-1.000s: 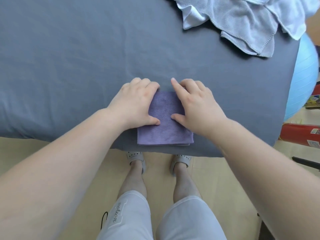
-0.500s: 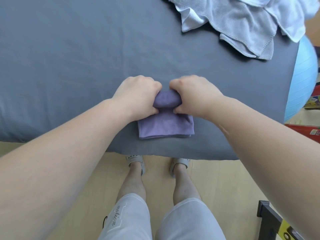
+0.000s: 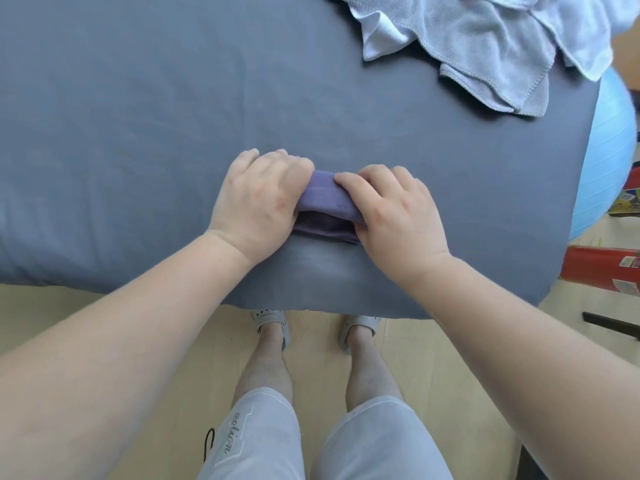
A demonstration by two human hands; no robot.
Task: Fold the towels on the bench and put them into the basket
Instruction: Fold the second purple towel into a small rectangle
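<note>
A small purple towel (image 3: 327,202) lies near the front edge of the grey-covered bench (image 3: 138,133). Its far half is folded over toward me, leaving a dark gap under the fold. My left hand (image 3: 256,202) grips the towel's left end with curled fingers. At the right end, my right hand (image 3: 394,213) holds the folded layer, fingers curled over it. A heap of unfolded pale grey and white towels (image 3: 485,43) sits at the bench's far right corner. No basket is in view.
A light blue exercise ball (image 3: 609,161) bulges past the bench's right edge. A red box (image 3: 602,271) lies on the wooden floor to the right. My legs and sandals stand just below the bench's front edge.
Both hands went from pressing flat on the purple towel to gripping its far edge and pulling it over toward me, so the towel is now about half as deep.
</note>
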